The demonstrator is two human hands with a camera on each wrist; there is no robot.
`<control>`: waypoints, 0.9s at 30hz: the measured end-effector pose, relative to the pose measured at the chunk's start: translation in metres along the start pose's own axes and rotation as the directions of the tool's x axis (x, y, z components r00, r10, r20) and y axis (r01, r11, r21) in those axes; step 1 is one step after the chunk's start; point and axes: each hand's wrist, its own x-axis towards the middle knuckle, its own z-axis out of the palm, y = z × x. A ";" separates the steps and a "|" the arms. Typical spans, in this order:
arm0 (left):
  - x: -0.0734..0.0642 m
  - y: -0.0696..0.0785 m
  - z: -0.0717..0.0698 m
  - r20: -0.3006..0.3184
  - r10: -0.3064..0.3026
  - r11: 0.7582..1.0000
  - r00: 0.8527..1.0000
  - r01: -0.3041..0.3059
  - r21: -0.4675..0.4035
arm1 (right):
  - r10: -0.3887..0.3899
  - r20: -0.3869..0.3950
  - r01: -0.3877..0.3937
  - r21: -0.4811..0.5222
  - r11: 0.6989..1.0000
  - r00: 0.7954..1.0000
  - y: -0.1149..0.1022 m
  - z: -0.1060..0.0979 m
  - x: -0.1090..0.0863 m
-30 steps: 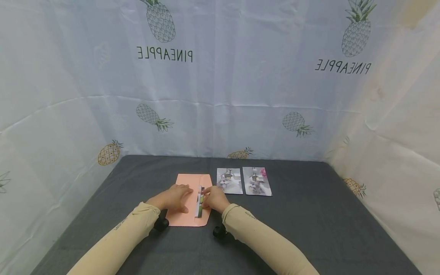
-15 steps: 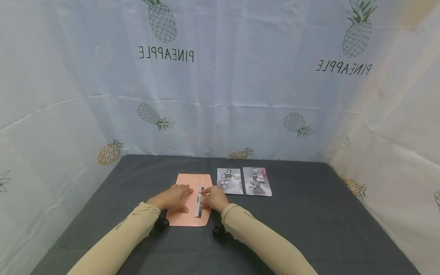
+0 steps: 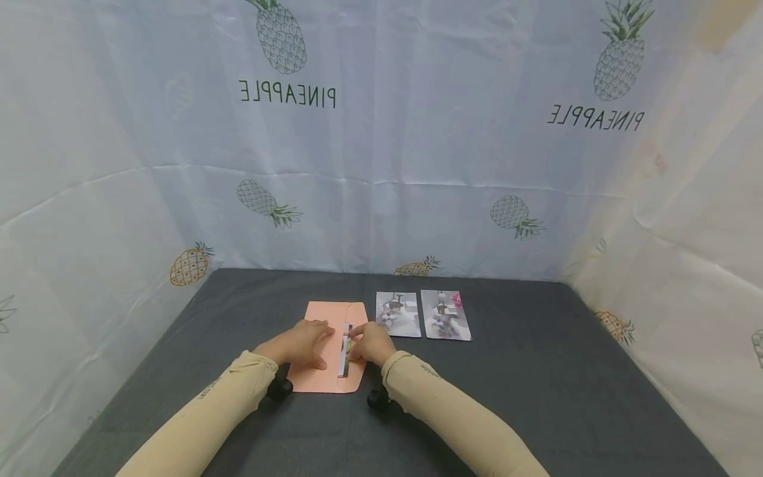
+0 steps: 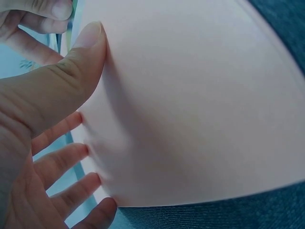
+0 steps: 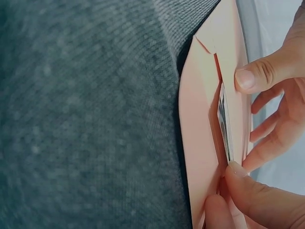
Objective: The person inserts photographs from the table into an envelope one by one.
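A peach-pink envelope lies on the dark cloth with its mouth toward the right. Out of that opening shows a narrow strip of a glossy picture card; the rest of the card is hidden inside. My left hand rests spread on the envelope's face, and in the left wrist view its thumb and fingertips touch the paper. At the opening, my right hand pinches the card's edge. In the right wrist view the thumb meets the end of the card, partly within the slot.
Two picture cards lie side by side to the right of the envelope, toward the back. The dark cloth covers the table. White pineapple-print curtains stand behind and at both sides.
My right hand and sleeve have shifted very slightly left, and a little less of the card shows. The left hand and the envelope have stayed in place.
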 end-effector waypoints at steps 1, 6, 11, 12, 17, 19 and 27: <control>0.000 0.000 0.000 -0.002 0.004 1.000 1.000 -0.004 0.002 | 0.002 -0.002 -0.002 -0.005 1.000 1.000 0.000 0.000 0.000; 0.000 0.000 0.000 -0.006 0.010 1.000 1.000 -0.010 0.008 | 0.014 -0.005 -0.014 -0.010 1.000 1.000 -0.002 -0.001 -0.001; 0.001 -0.001 0.001 -0.003 0.007 1.000 1.000 -0.007 0.020 | 0.008 -0.013 -0.008 -0.040 0.999 1.000 -0.002 -0.001 0.000; 0.002 -0.002 0.001 -0.003 0.006 1.000 1.000 -0.006 0.020 | 0.004 -0.014 -0.005 -0.048 0.999 1.000 -0.001 -0.001 0.000; 0.003 -0.003 0.002 -0.005 0.015 1.000 1.000 -0.015 0.009 | 0.001 -0.014 -0.002 -0.060 0.998 1.000 -0.001 0.000 0.002; 0.002 -0.004 0.002 -0.008 0.019 1.000 1.000 -0.019 0.004 | 0.002 -0.014 -0.003 -0.061 0.998 1.000 0.000 0.000 0.002; 0.001 -0.002 0.001 -0.004 0.009 1.000 1.000 -0.009 0.002 | 0.009 0.001 -0.009 -0.057 0.998 1.000 -0.003 -0.001 0.001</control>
